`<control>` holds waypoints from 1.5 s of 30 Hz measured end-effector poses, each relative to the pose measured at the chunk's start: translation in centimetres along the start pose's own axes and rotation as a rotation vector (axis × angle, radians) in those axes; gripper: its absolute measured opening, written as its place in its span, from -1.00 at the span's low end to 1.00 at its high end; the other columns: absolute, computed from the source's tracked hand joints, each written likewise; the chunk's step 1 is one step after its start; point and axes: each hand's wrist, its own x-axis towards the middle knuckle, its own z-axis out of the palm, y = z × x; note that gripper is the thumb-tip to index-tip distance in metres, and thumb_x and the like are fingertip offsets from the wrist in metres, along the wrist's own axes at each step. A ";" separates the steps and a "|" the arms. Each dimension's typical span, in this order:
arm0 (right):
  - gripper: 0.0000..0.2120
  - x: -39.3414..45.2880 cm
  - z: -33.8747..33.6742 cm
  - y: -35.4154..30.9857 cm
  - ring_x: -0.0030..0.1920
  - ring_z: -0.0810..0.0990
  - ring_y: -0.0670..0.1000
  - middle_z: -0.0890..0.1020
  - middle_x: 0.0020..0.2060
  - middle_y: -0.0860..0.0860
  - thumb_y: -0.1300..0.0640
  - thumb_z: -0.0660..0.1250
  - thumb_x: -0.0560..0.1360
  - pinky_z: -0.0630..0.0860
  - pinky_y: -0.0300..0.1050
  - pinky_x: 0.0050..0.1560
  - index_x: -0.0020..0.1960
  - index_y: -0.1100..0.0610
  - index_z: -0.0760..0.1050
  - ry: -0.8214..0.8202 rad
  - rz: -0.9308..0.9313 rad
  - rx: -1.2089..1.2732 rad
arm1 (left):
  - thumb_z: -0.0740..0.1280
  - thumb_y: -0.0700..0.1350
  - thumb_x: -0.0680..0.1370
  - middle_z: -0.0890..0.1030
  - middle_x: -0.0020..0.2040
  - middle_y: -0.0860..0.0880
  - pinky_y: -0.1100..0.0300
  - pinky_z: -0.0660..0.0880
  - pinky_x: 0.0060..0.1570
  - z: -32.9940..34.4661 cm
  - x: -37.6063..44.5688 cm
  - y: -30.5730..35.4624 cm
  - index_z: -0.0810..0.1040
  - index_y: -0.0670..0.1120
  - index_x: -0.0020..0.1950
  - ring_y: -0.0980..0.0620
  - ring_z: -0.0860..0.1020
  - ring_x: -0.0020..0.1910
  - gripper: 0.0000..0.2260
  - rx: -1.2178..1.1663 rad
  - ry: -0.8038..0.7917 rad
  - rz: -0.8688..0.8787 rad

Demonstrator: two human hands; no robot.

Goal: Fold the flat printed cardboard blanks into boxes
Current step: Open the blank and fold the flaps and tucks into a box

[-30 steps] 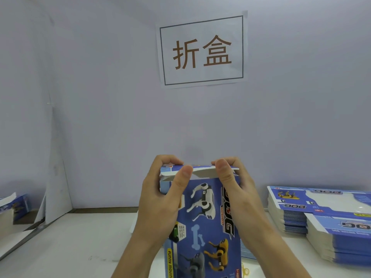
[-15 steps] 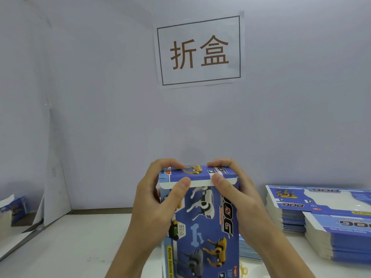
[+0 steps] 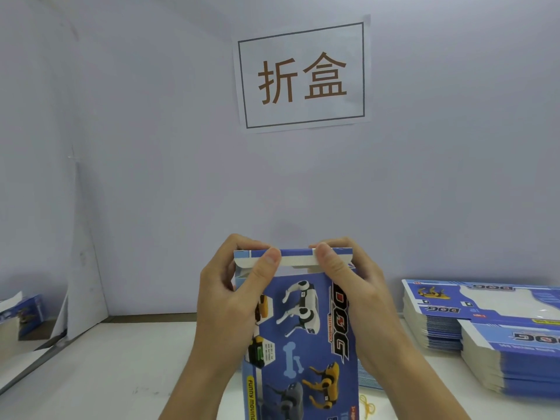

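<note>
A tall blue printed box (image 3: pixel 303 338) with robot-dog pictures stands upright in front of me, its bottom out of the frame. My left hand (image 3: pixel 230 304) grips its upper left side, thumb pressing the white tuck strip of the top flap (image 3: pixel 298 261). My right hand (image 3: pixel 354 292) grips the upper right side, thumb on the same strip. The flap lies bent over the box's top opening, with its white tuck edge showing along the front. Stacks of flat blanks (image 3: pixel 472 316) lie on the white table (image 3: pixel 121 368) to the right.
A nearer pile of flat blanks (image 3: pixel 515 359) sits at the right edge. More blue printed pieces (image 3: pixel 27 313) lie at the far left behind a leaning white board (image 3: pixel 81 277). A paper sign (image 3: pixel 303 75) hangs on the wall. A yellow rubber band (image 3: pixel 368 406) lies beside the box.
The top flap came down over the opening, then my thumbs moved onto its white tuck strip at the front edge. Both hands stayed at the box's top.
</note>
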 end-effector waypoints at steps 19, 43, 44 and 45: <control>-0.91 -0.4 -1.7 0.0 -0.02 0.73 0.19 0.64 0.20 -0.05 0.06 0.42 0.38 0.66 -0.04 -0.25 -0.15 0.06 0.62 -0.066 0.078 0.188 | 0.49 0.31 0.37 0.55 0.28 0.07 -0.24 0.65 -0.21 -1.6 -0.1 -0.7 0.68 0.06 0.01 -0.14 0.55 0.30 -0.61 -0.065 -0.237 -0.031; -0.92 -0.1 -1.4 0.1 -0.12 0.74 0.17 0.69 0.10 -0.01 0.07 0.40 0.35 0.65 -0.08 -0.29 -0.20 0.06 0.62 -0.014 0.020 0.142 | 0.51 0.26 0.40 0.50 0.34 0.05 -0.16 0.64 -0.06 -2.4 0.2 -0.8 0.73 0.04 0.02 -0.17 0.47 0.38 -0.64 -0.134 -0.371 -0.072; -0.92 -0.2 -1.4 0.1 -0.12 0.74 0.16 0.69 0.09 0.00 0.07 0.41 0.37 0.64 -0.08 -0.30 -0.18 0.06 0.63 -0.021 0.018 0.148 | 0.52 0.25 0.38 0.49 0.35 0.07 -0.17 0.65 -0.08 -2.3 0.1 -0.7 0.73 0.05 0.03 -0.15 0.49 0.37 -0.65 -0.114 -0.380 -0.068; -0.90 -0.2 -1.4 0.1 -0.11 0.74 0.16 0.70 0.07 0.00 0.05 0.44 0.38 0.64 -0.08 -0.29 -0.15 0.05 0.63 -0.039 0.010 0.156 | 0.53 0.24 0.38 0.50 0.34 0.08 -0.11 0.66 -0.14 -2.2 0.0 -0.6 0.72 0.06 0.03 -0.13 0.52 0.34 -0.66 -0.087 -0.369 -0.052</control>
